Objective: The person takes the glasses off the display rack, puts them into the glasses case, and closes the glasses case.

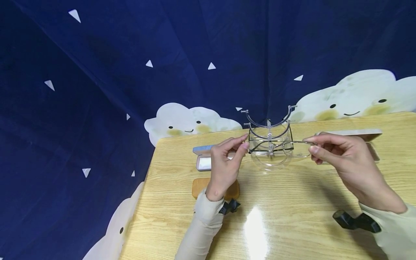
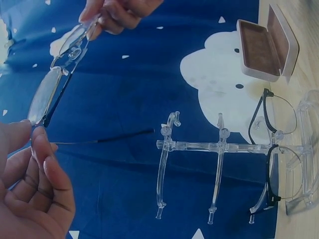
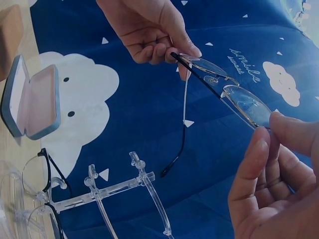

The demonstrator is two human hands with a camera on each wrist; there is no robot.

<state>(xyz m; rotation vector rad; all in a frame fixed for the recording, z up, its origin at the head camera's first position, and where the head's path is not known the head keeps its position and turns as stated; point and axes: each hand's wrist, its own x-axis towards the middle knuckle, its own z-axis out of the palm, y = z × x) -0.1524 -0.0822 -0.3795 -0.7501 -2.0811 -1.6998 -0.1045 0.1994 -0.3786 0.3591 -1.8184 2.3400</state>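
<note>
A pair of thin metal-rimmed eyeglasses [image 3: 246,104] is stretched between both hands, in the air in front of the clear display stand [image 2: 192,146]. My left hand [image 1: 224,162] pinches one end of the frame between thumb and fingers. At the opposite end, my right hand [image 1: 351,162] pinches the rim. In the right wrist view one temple hangs down, unfolded, from the left hand's end, its tip dark. Low on the stand sit dark-rimmed eyeglasses [image 2: 271,174]; the stand's upper curved arms carry nothing.
Left of the stand lies an open blue case [image 1: 203,148]; an orange-brown case [image 1: 199,187] sits nearer me, partly hidden by my left arm. At the right, behind my right hand, is an open case with brown lining [image 2: 264,50]. A blue cloth [image 1: 195,43] hangs behind the wooden table [image 1: 286,224].
</note>
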